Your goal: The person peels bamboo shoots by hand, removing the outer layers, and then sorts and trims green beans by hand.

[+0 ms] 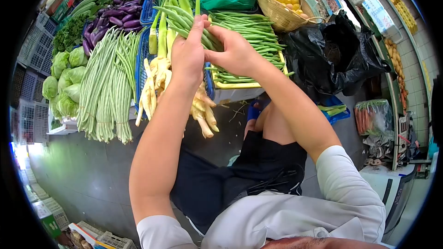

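Left hand point(188, 57) and right hand point(235, 54) close together; fingers of both wrapped around green-bean bundle point(177, 20), raised over left edge of yellow crate point(240, 85). Pale roots point(160, 71) just left of crate. Loose beans point(251, 32) heaped inside. Farther: purple eggplants point(115, 17), teal bag point(230, 1).

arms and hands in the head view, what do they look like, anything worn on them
The left hand and right hand are ungloved, with no ring or watch visible. The forearms are bare. Short, plain, pale grey-white sleeves cover the upper arms, with no markings visible on them.
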Tool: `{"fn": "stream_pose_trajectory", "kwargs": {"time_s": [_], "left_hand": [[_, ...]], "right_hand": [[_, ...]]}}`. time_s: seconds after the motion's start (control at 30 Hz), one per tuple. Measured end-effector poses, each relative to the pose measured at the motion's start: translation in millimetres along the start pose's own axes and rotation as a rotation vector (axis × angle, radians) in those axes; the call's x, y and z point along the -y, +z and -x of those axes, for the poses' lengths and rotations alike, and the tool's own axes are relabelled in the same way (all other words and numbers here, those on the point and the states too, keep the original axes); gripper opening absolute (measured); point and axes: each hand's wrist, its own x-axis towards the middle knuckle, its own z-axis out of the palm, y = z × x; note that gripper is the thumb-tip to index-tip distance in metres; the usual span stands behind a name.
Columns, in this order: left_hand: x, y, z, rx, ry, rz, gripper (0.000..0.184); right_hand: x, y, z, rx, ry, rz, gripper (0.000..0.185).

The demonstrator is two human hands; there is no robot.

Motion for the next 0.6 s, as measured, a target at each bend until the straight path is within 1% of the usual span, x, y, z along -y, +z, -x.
{"fn": "stream_pose_trajectory", "kwargs": {"time_s": [0.03,0.1,0.13,0.2,0.23,0.27,0.33,0.37,0.43,0.47,0.53,0.6], "left_hand": [[-2.0,0.4,-1.2,0.001,-0.002,0.005,0.043],[-6.5,-0.1,-5.4,-0.082,-0.051,0.1,0.044],[-13.3,-6.0,-13.8,-0.081,0.005,0.163,0.042],[-37.1,-22.2,-17.6,-0.096,0.005,0.291,0.041],[-45.8,-38.3,-25.8,-0.104,0.057,0.298,0.041],[-54.4,-55.6,-34.9,-0.111,0.111,0.304,0.041],[-71.5,-75.2,-42.4,-0.129,0.233,0.408,0.042],[-76.9,-78.8,-42.2,-0.163,0.244,0.387,0.041],[-74.6,-84.9,-45.2,-0.121,0.236,0.422,0.042],[-73.5,-88.5,-46.6,-0.082,0.233,0.466,0.044],[-61.3,-58.7,-28.5,-0.104,0.204,0.302,0.04],[-45.4,-33.3,-11.3,-0.131,0.064,0.194,0.035]], "right_hand": [[6.4,-2.4,1.7,0.0,0.003,0.005,0.061],[20.3,-9.9,7.9,0.095,0.186,0.113,0.075],[18.2,-10.7,11.2,0.084,0.196,0.115,0.075],[8.8,-9.6,14.4,-0.034,0.21,-0.02,0.065],[0.5,-10.8,11.9,-0.096,0.136,-0.103,0.064],[-4.1,-11.5,10.5,-0.143,0.115,-0.191,0.063],[-1.3,-12.5,8.3,-0.221,0.182,-0.358,0.073],[0.3,-8.5,6.2,-0.226,0.183,-0.363,0.073],[3.1,6.7,-0.5,-0.375,0.231,-0.644,0.079],[4.6,15.0,-3.7,-0.376,0.232,-0.652,0.079],[12.2,34.8,-8.1,-0.442,0.253,-0.957,0.076],[23.2,52.7,-10.8,-0.451,0.225,-1.088,0.063]]}}
